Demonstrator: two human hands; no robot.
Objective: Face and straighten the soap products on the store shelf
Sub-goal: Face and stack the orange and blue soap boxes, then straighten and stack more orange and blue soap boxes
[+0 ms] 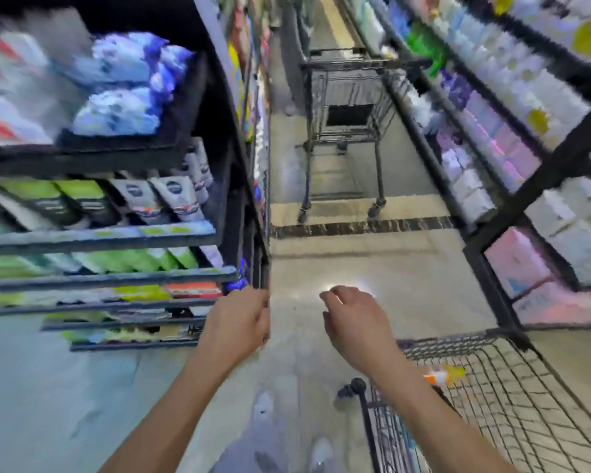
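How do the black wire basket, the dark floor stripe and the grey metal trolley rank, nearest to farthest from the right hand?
1. Black wire basket, just under the right hand, at lower right.
2. Dark floor stripe, ahead, across the aisle.
3. Grey metal trolley, beyond the stripe, down the aisle.

blue-white packs (pixel 123 87), green tubes (pixel 82 196), black cart (pixel 348 107)
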